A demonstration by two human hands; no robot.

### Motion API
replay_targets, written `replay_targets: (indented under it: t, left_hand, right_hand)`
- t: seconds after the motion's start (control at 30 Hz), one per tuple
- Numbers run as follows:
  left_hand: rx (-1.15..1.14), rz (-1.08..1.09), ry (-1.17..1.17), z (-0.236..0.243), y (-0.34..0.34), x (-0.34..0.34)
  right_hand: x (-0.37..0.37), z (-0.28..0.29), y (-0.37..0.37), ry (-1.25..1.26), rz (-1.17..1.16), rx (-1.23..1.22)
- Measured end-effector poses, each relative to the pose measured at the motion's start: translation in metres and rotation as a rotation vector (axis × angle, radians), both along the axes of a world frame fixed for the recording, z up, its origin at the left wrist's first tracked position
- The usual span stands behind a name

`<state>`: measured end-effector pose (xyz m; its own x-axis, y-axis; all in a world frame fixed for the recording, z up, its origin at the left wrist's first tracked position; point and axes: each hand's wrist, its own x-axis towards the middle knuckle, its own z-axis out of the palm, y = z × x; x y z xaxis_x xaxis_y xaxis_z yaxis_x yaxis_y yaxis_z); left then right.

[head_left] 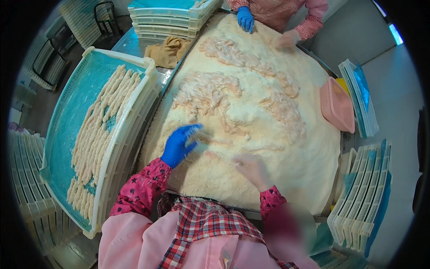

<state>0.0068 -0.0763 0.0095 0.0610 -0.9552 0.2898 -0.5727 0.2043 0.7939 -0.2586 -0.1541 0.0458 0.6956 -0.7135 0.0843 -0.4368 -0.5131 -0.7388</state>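
My left hand, in a blue glove, reaches over the near left part of a wide bed of pale flour or crumbs. Its thumb and fingers are apart, beside the end of a thin raw meat strip. To the right, my right hand is low over the same bed, smeared by motion, so its fingers cannot be read. Another coated strip lies just beyond it. Farther off are heaps of raw pink meat pieces, partly dusted with the coating.
On the left, a blue-lined white tray atop a stack holds rows of coated strips. Across the table, a co-worker's blue-gloved hand touches the coating. A pink basket and upright trays stand right; a brown cloth lies far left.
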Motion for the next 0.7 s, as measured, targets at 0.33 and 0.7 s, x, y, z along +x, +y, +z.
replay_targets:
  t: [0.33, 0.7]
  left_hand:
    - [0.292, -0.188, -0.294, -0.026, 0.022, -0.004]
    - [0.634, -0.019, 1.283, -0.029, 0.000, -0.036]
  right_hand:
    - [0.020, -0.032, -0.023, 0.208, -0.011, -0.072]
    - [0.033, -0.006, -0.005, -0.094, -0.300, -0.352]
